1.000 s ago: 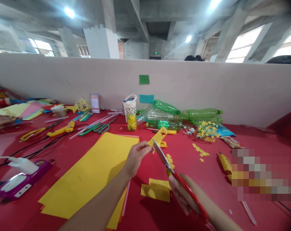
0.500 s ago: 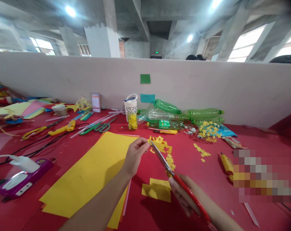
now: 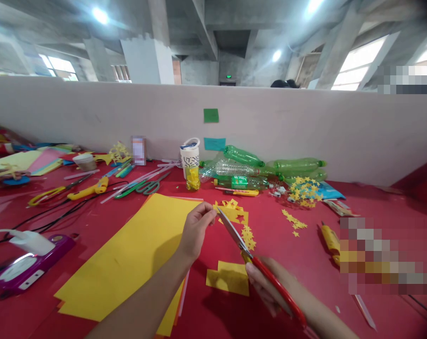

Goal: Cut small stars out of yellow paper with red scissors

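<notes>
My right hand [image 3: 265, 282] is wrapped round a pair of scissors [image 3: 277, 285] with red handles, its blades slanting up and left. The blade tips reach the fingertips of my left hand [image 3: 195, 230], which pinches a small yellow paper piece [image 3: 215, 207], mostly hidden by the fingers. Just behind lie yellow paper scraps [image 3: 234, 214] with star-shaped cutouts, and a small pile of yellow paper stars [image 3: 248, 238]. Two yellow paper rectangles [image 3: 231, 280] rest between my hands. A stack of large yellow sheets [image 3: 128, 259] lies under my left forearm.
Green and clear plastic bottles [image 3: 243, 155] lie along the partition [image 3: 146, 108], beside a white tumbler [image 3: 189, 157]. A purple power strip [image 3: 33, 268] and a yellow glue gun [image 3: 89, 189] are left; another yellow tool [image 3: 330, 240] and more stars [image 3: 294, 221] are right. A person's hand shows far left.
The view has shifted slightly, so everything sits a little further left. My hands and the scissors keep nearly the same pose, blade tips at the left fingertips.
</notes>
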